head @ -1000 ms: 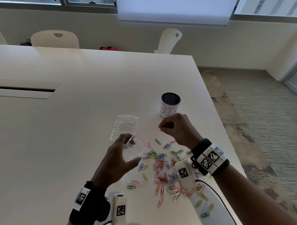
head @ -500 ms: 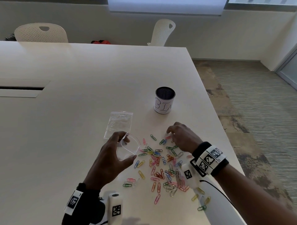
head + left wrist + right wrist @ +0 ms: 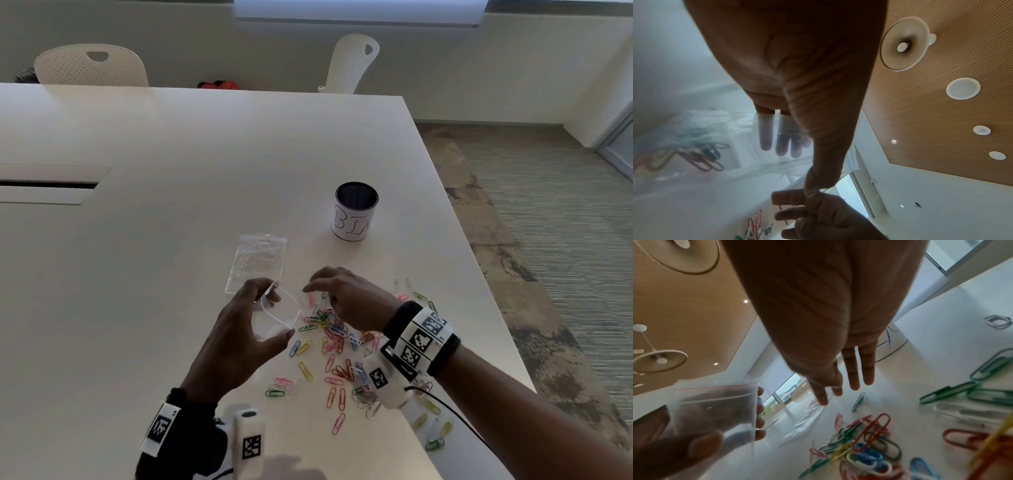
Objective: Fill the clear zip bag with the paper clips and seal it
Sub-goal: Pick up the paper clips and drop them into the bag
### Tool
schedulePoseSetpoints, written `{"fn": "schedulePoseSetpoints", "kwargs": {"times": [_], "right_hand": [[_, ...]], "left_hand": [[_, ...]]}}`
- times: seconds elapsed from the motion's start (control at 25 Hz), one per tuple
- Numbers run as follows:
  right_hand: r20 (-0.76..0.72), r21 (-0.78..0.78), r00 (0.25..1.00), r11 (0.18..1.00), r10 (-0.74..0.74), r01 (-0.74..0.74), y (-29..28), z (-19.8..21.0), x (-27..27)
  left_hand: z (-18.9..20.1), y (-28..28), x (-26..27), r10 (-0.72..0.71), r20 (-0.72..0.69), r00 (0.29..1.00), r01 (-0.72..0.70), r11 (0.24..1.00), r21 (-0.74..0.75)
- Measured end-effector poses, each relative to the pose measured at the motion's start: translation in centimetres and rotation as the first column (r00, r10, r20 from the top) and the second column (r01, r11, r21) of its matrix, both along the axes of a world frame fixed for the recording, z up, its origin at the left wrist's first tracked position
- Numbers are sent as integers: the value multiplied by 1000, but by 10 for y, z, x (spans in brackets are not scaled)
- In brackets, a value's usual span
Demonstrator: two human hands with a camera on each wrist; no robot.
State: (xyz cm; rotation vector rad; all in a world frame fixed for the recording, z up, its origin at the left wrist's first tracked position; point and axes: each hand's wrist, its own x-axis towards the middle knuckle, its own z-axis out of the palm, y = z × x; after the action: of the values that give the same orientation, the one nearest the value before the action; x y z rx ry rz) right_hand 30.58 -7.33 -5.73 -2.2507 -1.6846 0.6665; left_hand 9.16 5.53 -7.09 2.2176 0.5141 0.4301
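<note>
Left hand holds the clear zip bag upright just above the desk, fingers and thumb curled round its sides so the mouth bows open. Left wrist view shows a few clips already inside, seen through the film. Right hand hovers over the far edge of the paper clips — fingers straight and slightly apart, nothing held. Clips lie scattered on the desk right of the bag, most still loose. A second flat bag lies beyond the held one; a mesh cup stands further back.

Risks, as judged:
- Bag mouth is narrow and held by squeeze only; easing the grip could let it flatten, and clips would drop beside it.
- Clips are tangled in the heap — a pinch may lift a chain that snags on the red zip strip.
- Strays near the desk's right edge could be swept off.

Unclear: how many clips are in the bag; clips under the right wrist are covered; the cup's label is partly turned away.
</note>
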Motion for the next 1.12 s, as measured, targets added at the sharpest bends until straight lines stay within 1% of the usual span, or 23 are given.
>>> {"fn": "schedulePoseSetpoints", "kwargs": {"times": [0.04,0.12,0.24,0.32,0.44,0.52,0.76,0.96,1.04,1.12], "right_hand": [[-20,-57,997,996,72,-73,1,-1,1],[-20,-113,981,975,193,-194,-1,-3,3],[-13,-129,963,955,269,-268,-13,3,6],[-3,-110,965,959,263,-261,-22,8,8],[107,-144,963,962,246,-230,-30,8,6],[143,-163,960,962,242,-219,-31,3,1],[124,-49,976,983,181,-176,-34,-5,-5],[172,36,973,986,153,-161,-35,-8,-9],[150,67,982,990,116,-127,-35,-10,-8],[98,97,994,993,56,-65,-35,-10,-5]], "left_hand": [[0,0,0,-2,2,1000,2,1000,2],[1,-1,0,-2,5,1000,2,1000,2],[-1,0,0,-2,3,1000,2,1000,9],[-1,1,-1,-1,0,1000,1,1000,9],[0,0,1,-7,-1,1000,7,1000,12],[1,-1,2,-11,-3,1000,11,1000,12],[2,-2,2,-17,-18,1000,17,1000,17],[0,-1,2,-16,-17,1000,17,1000,14],[-1,-1,2,-16,-19,1000,17,1000,12],[-2,-1,2,-16,-20,1000,16,1000,10]]}}
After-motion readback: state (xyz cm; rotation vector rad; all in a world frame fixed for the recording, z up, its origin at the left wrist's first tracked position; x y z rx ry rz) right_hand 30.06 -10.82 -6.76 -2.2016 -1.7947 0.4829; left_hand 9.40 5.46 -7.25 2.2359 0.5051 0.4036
